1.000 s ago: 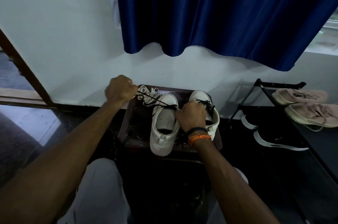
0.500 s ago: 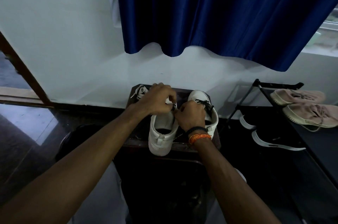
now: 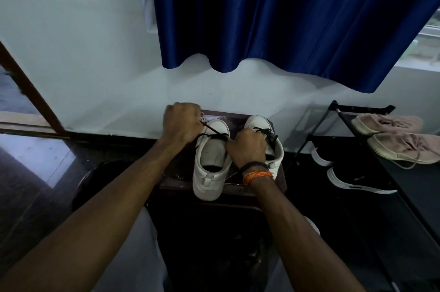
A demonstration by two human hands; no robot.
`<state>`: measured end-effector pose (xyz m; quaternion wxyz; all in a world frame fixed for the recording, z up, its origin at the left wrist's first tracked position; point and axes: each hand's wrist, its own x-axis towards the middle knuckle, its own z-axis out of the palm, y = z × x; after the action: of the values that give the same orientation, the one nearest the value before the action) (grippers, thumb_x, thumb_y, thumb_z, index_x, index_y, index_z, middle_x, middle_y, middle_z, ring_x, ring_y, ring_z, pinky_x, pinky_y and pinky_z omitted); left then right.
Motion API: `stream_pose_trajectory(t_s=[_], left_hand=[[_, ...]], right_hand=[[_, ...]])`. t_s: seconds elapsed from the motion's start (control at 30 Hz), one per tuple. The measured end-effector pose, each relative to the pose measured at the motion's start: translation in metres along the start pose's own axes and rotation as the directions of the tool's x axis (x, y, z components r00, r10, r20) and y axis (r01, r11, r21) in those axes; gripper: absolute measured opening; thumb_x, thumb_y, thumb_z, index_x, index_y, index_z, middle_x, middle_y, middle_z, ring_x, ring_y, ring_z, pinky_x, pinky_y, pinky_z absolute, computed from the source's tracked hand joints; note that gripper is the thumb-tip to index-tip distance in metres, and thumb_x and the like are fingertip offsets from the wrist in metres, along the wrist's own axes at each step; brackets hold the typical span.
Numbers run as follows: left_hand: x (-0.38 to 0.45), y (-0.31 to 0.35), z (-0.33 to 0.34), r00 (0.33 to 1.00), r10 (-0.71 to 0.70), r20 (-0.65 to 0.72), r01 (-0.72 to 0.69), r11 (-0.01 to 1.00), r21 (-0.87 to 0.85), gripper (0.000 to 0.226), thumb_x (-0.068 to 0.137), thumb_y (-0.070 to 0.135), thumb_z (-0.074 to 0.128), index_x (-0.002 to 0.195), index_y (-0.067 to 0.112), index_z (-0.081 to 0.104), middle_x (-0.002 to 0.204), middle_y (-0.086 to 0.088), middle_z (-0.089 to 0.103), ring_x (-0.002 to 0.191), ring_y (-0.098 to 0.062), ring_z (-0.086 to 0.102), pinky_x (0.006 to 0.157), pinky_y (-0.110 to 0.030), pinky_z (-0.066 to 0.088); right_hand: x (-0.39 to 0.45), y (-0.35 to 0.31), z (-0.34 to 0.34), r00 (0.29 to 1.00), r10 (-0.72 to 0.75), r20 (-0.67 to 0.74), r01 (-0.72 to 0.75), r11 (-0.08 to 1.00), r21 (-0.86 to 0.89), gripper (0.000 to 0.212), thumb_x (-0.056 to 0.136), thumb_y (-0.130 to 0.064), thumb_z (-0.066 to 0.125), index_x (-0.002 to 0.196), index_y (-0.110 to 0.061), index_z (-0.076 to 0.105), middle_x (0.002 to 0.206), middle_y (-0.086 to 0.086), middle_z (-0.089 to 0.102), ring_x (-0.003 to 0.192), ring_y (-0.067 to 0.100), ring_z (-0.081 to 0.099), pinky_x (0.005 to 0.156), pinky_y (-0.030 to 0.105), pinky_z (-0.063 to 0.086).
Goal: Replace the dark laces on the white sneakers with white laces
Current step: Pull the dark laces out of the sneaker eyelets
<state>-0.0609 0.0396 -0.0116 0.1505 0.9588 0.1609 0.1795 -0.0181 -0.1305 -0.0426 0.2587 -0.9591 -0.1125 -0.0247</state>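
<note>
Left hand (image 3: 182, 125) pinches the dark lace (image 3: 212, 130), pulling it out; right hand (image 3: 247, 146) seemingly steadies the sneaker (image 3: 209, 160). Pull straight, eyelet by eyelet.

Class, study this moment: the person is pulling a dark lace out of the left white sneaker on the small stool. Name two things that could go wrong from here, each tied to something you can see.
1. The left sneaker has its heel hanging over the stool edge; as the left hand pulls the dark lace taut, the shoe may tip off.
2. The right hand steadies from between the shoes; if its grip slips, the right sneaker could be knocked.
</note>
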Motion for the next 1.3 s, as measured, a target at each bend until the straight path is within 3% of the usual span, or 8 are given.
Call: stream_pose_trajectory(t_s=[0.13,0.23,0.43,0.6,0.83,1.03,1.17,1.3], left_hand=[[-0.001,-0.034,-0.016,0.964,-0.266,-0.009,0.266,0.964,0.02,0.015,0.075,0.013,0.062,0.086,0.016,0.071,0.09,-0.005,0.072,0.091,-0.03,0.066,0.091,-0.041,0.048],[-0.003,-0.042,-0.016,0.938,-0.335,0.091,0.33,0.941,0.07,0.021,0.075,0.017,0.066,0.095,0.016,0.071,0.098,-0.007,0.071,0.101,-0.031,0.064,0.095,-0.042,0.047],[0.004,-0.009,-0.002,0.997,-0.007,0.071,0.027,0.958,-0.284,0.018,0.067,0.014,0.065,0.08,0.027,0.069,0.09,-0.001,0.064,0.09,-0.027,0.06,0.087,-0.041,0.051],[-0.004,0.034,0.018,0.906,0.321,0.276,-0.292,0.946,-0.14,0.02,0.074,0.016,0.072,0.091,0.026,0.078,0.091,0.004,0.066,0.094,-0.022,0.054,0.086,-0.032,0.037],[-0.009,0.041,0.027,0.931,0.333,0.148,-0.338,0.941,0.011,0.011,0.084,0.016,0.07,0.093,0.019,0.075,0.095,-0.008,0.072,0.097,-0.031,0.064,0.095,-0.039,0.039],[-0.012,0.042,0.022,0.92,0.35,0.175,-0.362,0.932,0.039,0.016,0.08,0.014,0.067,0.095,0.016,0.072,0.097,-0.008,0.072,0.098,-0.033,0.063,0.094,-0.04,0.039],[-0.003,0.026,0.006,0.957,0.241,0.164,-0.276,0.929,0.245,0.019,0.077,0.014,0.062,0.094,0.008,0.068,0.095,-0.014,0.07,0.097,-0.033,0.057,0.083,-0.037,0.038],[0.004,0.0,-0.02,0.992,0.112,0.064,-0.119,0.987,0.106,0.019,0.079,0.013,0.062,0.092,0.003,0.071,0.098,-0.019,0.066,0.096,-0.037,0.055,0.083,-0.042,0.047]], right_hand=[[0.0,-0.001,0.0,1.0,0.012,0.018,-0.012,1.0,0.019,0.025,0.078,-0.028,0.066,0.078,-0.004,0.07,0.084,0.02,0.069,0.086,0.039,0.065,0.065,0.029,0.037],[-0.001,-0.001,-0.001,1.0,0.008,0.021,-0.009,1.0,0.022,0.024,0.077,-0.027,0.065,0.074,-0.004,0.069,0.078,0.019,0.069,0.081,0.039,0.064,0.064,0.029,0.039],[-0.003,-0.001,-0.005,0.999,-0.002,0.034,0.0,0.999,0.043,0.019,0.081,-0.026,0.067,0.077,-0.009,0.073,0.078,0.013,0.07,0.082,0.034,0.065,0.066,0.027,0.039],[-0.003,0.0,-0.005,0.999,-0.008,0.032,0.007,0.999,0.038,0.021,0.081,-0.025,0.064,0.082,-0.006,0.073,0.083,0.018,0.07,0.085,0.038,0.065,0.066,0.03,0.038],[0.0,-0.002,0.002,0.999,0.004,0.035,-0.006,0.999,0.04,0.031,0.083,-0.034,0.062,0.081,-0.004,0.071,0.081,0.02,0.069,0.083,0.039,0.064,0.065,0.033,0.042],[-0.001,-0.003,0.001,0.999,0.021,0.033,-0.022,0.999,0.044,0.027,0.083,-0.028,0.063,0.083,-0.003,0.071,0.084,0.02,0.069,0.085,0.038,0.065,0.066,0.032,0.042],[-0.002,-0.001,-0.004,0.999,0.027,0.036,-0.028,0.999,0.024,0.027,0.085,-0.028,0.067,0.081,-0.001,0.069,0.087,0.022,0.069,0.087,0.04,0.065,0.069,0.033,0.044],[0.0,-0.002,-0.007,0.998,0.048,0.029,-0.048,0.999,-0.001,0.024,0.083,-0.025,0.068,0.083,-0.001,0.071,0.09,0.022,0.07,0.09,0.04,0.065,0.069,0.031,0.042]])
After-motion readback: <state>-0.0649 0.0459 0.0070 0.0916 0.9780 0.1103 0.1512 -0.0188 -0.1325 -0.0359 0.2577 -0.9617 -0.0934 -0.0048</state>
